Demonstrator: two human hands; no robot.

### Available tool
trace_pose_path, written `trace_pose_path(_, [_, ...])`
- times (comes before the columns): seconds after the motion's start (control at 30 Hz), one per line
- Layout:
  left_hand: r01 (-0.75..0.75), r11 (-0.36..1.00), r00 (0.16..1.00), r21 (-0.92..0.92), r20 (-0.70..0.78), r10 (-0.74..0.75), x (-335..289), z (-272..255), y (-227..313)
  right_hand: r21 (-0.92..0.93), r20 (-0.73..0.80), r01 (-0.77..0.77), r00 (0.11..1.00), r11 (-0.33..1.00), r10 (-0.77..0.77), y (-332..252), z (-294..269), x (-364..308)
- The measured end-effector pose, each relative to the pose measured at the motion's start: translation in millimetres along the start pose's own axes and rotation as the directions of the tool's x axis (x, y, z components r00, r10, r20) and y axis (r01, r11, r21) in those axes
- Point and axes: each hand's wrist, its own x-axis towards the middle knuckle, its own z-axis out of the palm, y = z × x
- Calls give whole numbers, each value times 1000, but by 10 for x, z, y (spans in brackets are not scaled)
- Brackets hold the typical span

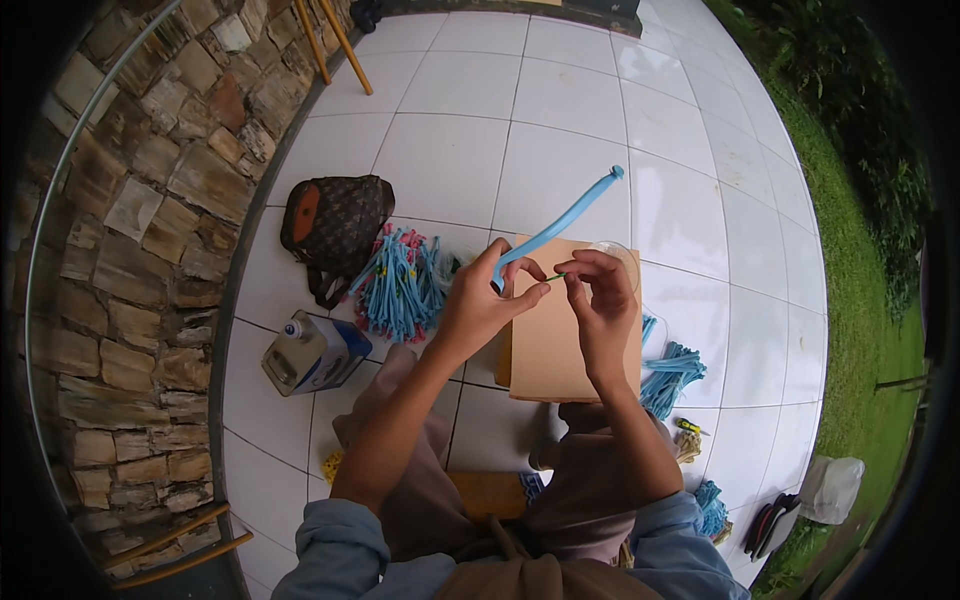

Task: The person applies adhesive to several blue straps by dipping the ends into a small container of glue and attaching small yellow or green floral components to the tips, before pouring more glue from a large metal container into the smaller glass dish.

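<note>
My left hand (pixel 478 300) is closed around the lower part of a light blue strap (pixel 570 215), which sticks up toward the far right and ends in a small knob. Between the fingertips of both hands runs a thin green strip (pixel 557 277); its exact kind is too small to make out. Thumb and fingers of my right hand (pixel 605 305) pinch its right end. Both hands are above a tan board (pixel 570 355) that rests over my lap. Left of them lies a big bundle of blue straps (pixel 400 295) with pink ends.
A brown patterned backpack (pixel 335 235) and a jug with a blue label (pixel 315 352) stand at the left, near a stone wall (pixel 150 300). To the right lie another blue strap bundle (pixel 672 378), a yellow-handled tool (pixel 690 426), sandals (pixel 770 525) and a white plastic bag (pixel 832 490).
</note>
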Motion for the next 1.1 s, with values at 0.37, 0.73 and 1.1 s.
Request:
trace_pose_path(0.37, [-15,993,999,-118,-41,11,-25,-73,22,-119,66,-4,998,993,12,-73,32,19])
trace_pose_path(0.73, [104,924,983,-368,-100,-151,-165,-71,244,266,73,-259,966,929,249,-346,104,42])
trace_pose_path(1.1, [-86,993,960,-83,-275,61,-247,-10,307,613,128,-306,948,729,290,-452,440,-46])
